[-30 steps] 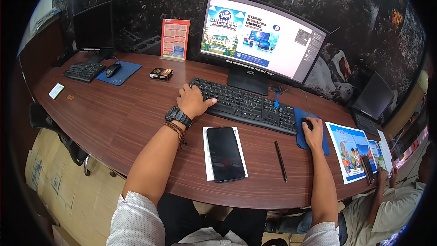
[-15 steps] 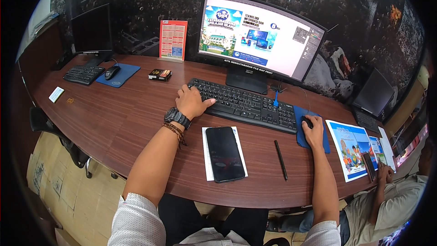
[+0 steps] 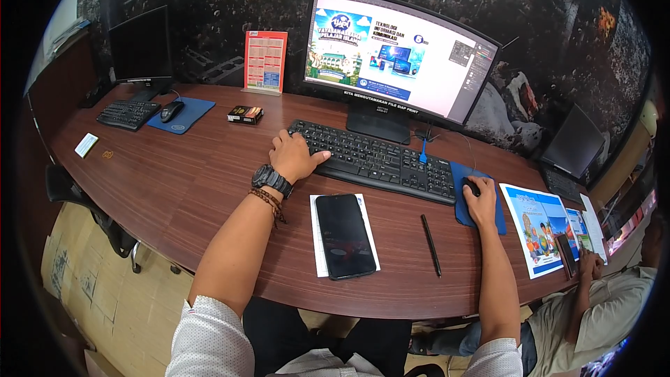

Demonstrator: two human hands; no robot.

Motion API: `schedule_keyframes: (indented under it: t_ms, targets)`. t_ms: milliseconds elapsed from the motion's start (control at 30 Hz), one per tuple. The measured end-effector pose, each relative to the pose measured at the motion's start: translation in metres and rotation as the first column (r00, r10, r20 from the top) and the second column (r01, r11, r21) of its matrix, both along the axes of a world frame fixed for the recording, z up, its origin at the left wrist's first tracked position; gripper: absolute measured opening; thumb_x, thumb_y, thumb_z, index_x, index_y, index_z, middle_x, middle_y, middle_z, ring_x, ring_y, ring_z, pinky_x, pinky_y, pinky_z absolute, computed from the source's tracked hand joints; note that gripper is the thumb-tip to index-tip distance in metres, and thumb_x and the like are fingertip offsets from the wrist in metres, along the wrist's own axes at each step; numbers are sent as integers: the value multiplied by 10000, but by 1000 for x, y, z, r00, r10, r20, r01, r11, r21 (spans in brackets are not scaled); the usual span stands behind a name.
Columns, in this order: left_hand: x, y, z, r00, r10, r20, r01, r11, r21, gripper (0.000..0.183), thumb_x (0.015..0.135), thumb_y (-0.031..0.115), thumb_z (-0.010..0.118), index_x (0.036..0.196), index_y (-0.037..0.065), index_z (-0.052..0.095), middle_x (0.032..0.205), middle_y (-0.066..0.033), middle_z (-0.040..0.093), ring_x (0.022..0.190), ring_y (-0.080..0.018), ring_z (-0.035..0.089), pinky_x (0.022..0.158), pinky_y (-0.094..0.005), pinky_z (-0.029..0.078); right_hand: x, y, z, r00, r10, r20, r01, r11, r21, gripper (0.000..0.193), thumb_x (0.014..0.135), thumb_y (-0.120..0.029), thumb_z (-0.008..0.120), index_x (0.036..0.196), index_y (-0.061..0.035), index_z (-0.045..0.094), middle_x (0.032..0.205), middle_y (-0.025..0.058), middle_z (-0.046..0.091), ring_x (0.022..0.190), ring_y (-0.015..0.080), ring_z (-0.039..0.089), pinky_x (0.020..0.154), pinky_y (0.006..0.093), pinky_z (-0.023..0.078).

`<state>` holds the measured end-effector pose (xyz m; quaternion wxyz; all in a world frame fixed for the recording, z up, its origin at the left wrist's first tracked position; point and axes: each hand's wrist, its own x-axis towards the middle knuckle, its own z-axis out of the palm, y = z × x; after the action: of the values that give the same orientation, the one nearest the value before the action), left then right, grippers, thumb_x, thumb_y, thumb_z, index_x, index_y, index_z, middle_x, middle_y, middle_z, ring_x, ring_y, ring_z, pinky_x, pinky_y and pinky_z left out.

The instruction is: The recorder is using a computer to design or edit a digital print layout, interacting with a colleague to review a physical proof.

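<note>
My left hand [image 3: 294, 156] rests on the left end of a black keyboard [image 3: 380, 162], fingers apart, thumb near the lower keys. A black watch and beaded bracelets circle that wrist. On a blue mouse pad [image 3: 494, 220], my right hand [image 3: 481, 204] is curled over a black computer mouse [image 3: 470, 186], mostly covered by the fingers. Behind the keyboard stands a lit monitor [image 3: 398, 56] with colourful page designs on its screen. Between my forearms lie a dark smartphone [image 3: 345, 237] on white paper [image 3: 319, 260] and a black pen [image 3: 431, 244].
A small box [image 3: 245, 115] and a red upright calendar card [image 3: 265, 61] stand left of the monitor. Farther left are another monitor [image 3: 142, 45], keyboard [image 3: 128, 114] and mouse [image 3: 172, 110]. Printed sheets [image 3: 534, 227] lie at right, beside a seated person [image 3: 600, 314] whose hands are at the desk edge.
</note>
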<state>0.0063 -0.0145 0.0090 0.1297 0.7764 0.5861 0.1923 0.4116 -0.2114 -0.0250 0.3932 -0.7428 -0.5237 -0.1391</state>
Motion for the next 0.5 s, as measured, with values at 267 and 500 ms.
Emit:
schedule_keyframes:
  t_ms: [267,500]
  targets:
    - [0,3,-4,1000,4,-7,-4,1000,25,878,813,623,702,1245,-123,532,1312,-256,463,1241,-417,451,1007,-514,432,1,1,-1,1000,1,5,-1,1000,3,333,805,-188,705,1090,-15,705,1078,174,568,1042,345,575,935,411,461]
    - [0,3,-4,1000,-1,-9,1,1000,27,875,809,622,705,1243,-119,536,1315,-256,459,1240,-417,450,1006,-518,432,1,0,-1,1000,-5,-6,5,1000,-3,335,801,-186,704,1088,-13,705,1092,175,574,1053,343,579,944,405,461]
